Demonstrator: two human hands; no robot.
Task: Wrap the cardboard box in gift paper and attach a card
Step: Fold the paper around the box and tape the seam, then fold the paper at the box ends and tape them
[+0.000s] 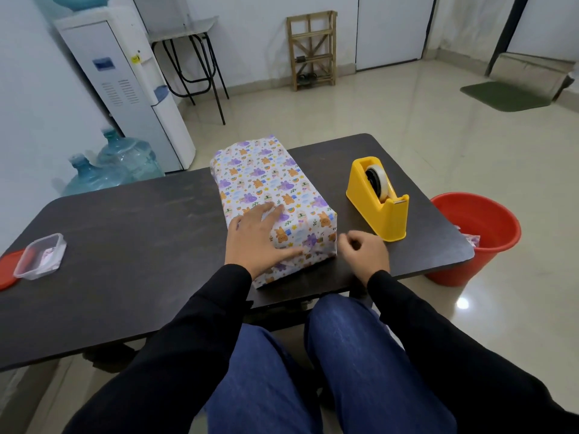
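I see the box (pixel 275 202), fully covered in gift paper, lying mid-tabletop (pixel 131 220) w/ its near end by the front edge. Left hand (pixel 260 239) lies flat & spread on the box's near top, gripping nothing; right hand (pixel 363 252) is curled loosely just beside the box's near right corner, can't tell if it pinches anything. Tape dispenser (pixel 379 198) sits right of the box; tub (pixel 40 255) far left, red bucket (pixel 476 236) on the floor at right.

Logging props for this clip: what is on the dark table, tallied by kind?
Wrapped box: 1
Yellow tape dispenser: 1
Clear plastic container: 1
Red lid: 1
Total: 4
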